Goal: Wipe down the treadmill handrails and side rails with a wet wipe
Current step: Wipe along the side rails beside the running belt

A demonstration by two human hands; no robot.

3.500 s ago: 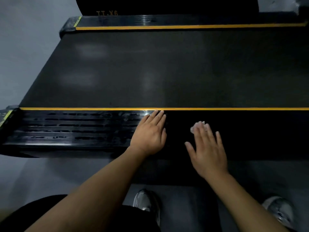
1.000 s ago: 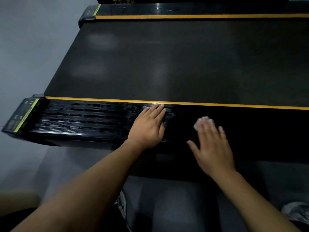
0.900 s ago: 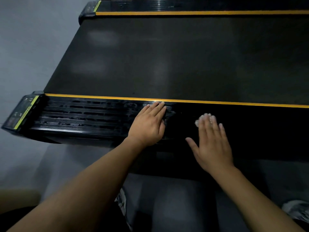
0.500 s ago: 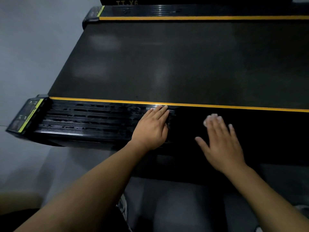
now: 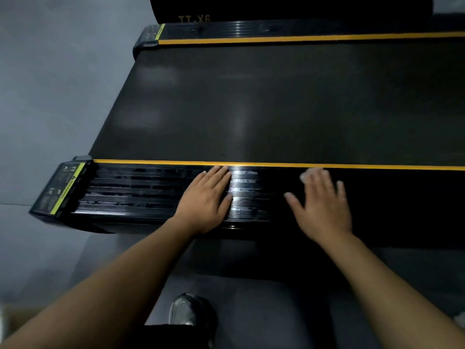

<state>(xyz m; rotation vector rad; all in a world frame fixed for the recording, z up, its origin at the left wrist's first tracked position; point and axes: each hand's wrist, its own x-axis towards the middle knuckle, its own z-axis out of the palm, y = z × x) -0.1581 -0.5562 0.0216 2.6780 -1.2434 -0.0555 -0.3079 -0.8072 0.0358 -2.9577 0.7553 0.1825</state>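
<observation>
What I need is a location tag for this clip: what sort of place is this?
Likely a gym or home workout room, though little of the room shows. A treadmill's black belt with yellow-striped ribbed side rail fills the view, on a plain grey floor.

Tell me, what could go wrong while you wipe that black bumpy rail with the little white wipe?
1. The small white wet wipe sits only under the fingertips of the flat right hand, so it could slip out.
2. The black ribbed side rail looks shiny with wet streaks beside the flat left hand, which might slide if leaned on.
</observation>
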